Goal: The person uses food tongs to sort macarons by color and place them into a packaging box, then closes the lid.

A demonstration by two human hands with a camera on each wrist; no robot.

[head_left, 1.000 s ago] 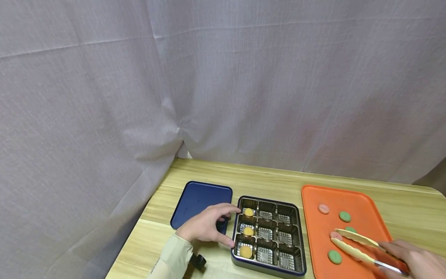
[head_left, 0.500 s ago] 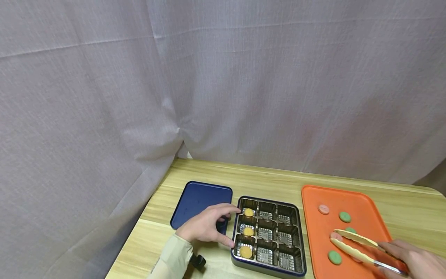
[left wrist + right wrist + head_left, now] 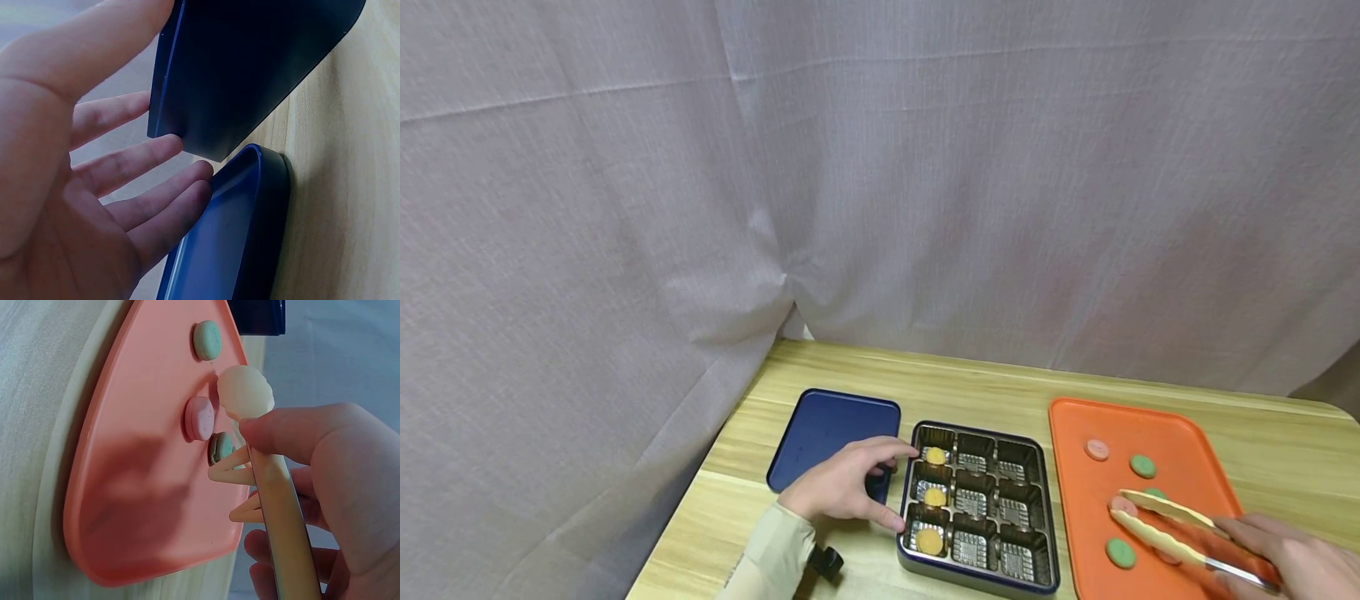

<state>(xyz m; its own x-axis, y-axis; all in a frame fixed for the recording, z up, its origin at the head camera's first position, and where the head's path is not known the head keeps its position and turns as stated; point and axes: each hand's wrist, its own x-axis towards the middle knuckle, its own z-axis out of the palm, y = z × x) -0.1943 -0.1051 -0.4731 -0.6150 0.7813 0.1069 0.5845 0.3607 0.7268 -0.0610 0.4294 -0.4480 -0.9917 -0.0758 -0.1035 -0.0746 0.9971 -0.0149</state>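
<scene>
My right hand (image 3: 1292, 550) grips a pair of tongs (image 3: 1176, 533) with cream scalloped tips and metal arms. The tips stand apart on either side of a pink macaron (image 3: 1123, 506) on the orange tray (image 3: 1075, 467); whether they touch it I cannot tell. With thumb and fingers spread, my left hand (image 3: 850, 483) rests against the left side of a dark blue tin (image 3: 977, 579). Inside the tin is a divided black insert. Yellow macarons, one of them at the front (image 3: 929, 542), lie in the three compartments of its left column.
A green macaron (image 3: 1121, 553), a second pink one (image 3: 1097, 450) and other macarons lie on the tray. The blue lid (image 3: 831, 429) is partly behind my left hand. Grey curtain (image 3: 925, 208) hangs behind the wooden table (image 3: 985, 383).
The tongs' tips have shifted very slightly toward the back of the tray. My left hand and the tin stay where they were.
</scene>
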